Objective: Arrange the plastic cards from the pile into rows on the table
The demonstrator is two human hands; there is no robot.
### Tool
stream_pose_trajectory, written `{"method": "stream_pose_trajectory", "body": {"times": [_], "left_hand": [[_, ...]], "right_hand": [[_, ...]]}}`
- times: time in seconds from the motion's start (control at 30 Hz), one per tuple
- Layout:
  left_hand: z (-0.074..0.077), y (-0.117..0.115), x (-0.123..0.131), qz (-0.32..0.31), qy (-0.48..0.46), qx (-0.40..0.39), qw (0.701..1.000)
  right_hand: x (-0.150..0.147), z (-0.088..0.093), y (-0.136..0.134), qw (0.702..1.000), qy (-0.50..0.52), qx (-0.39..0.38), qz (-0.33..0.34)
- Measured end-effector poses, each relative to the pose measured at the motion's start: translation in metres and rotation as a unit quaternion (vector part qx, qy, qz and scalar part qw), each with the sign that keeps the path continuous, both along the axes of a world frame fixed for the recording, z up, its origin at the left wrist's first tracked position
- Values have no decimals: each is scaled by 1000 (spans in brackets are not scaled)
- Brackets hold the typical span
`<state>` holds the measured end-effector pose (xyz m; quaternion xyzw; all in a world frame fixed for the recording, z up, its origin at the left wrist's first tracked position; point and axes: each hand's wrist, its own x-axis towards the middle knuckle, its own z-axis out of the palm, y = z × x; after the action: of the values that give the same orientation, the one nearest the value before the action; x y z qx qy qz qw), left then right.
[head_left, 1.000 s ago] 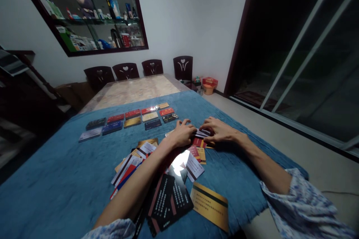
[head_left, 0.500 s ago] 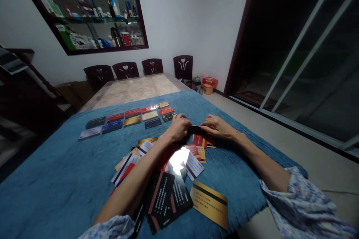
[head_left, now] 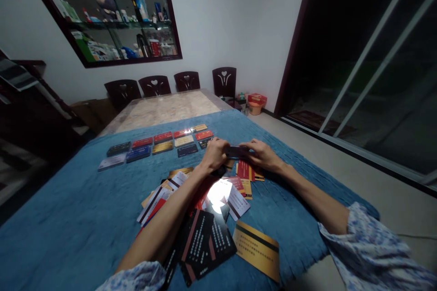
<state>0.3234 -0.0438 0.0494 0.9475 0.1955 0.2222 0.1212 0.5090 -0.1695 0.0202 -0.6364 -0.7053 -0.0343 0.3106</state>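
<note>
Two bare hands sit close together at mid-table in my feed, clamped by their fingertips on opposite ends of a dark card [head_left: 236,152]: the left hand [head_left: 215,153] has its left end, the right hand [head_left: 262,152] its right. I see it nearly edge-on, so I cannot tell whether it is single or a thin stack. Just nearer than the right hand, a red card [head_left: 243,169] lies over yellow ones. The left forearm crosses a heap of loose cards [head_left: 154,203], and its nearest members, a black printed card [head_left: 217,242] and a gold magnetic-stripe card [head_left: 256,251], reach towards the table's near edge, the gold one very close to it. Beyond the heap, to the far left, rows of bank-style cards [head_left: 162,147] crowd the left hand, which partly covers the right end. My widest room is on the left, where the blue cloth [head_left: 78,209] spreads broadly; on the right only a narrow strip separates the right forearm from the cloth's slanting edge, and the patterned sleeve [head_left: 368,245] overlaps the near right corner. On the far side, cloth runs up to the exposed marble-look tabletop [head_left: 167,105].
</note>
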Motion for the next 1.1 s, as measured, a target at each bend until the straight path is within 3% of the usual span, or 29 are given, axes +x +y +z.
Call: {"method": "stream_pose_trajectory", "body": {"times": [0.47, 0.7, 1.1], "left_hand": [[5, -9, -5, 32, 87, 54, 994], [3, -10, -5, 38, 91, 33, 995], [7, -10, -6, 64, 71, 19, 995]], "right_hand": [[-8, -2, 1, 993, -94, -17, -73], [-11, -1, 2, 992, -101, -33, -73], [-10, -9, 7, 993, -100, 13, -59]]}}
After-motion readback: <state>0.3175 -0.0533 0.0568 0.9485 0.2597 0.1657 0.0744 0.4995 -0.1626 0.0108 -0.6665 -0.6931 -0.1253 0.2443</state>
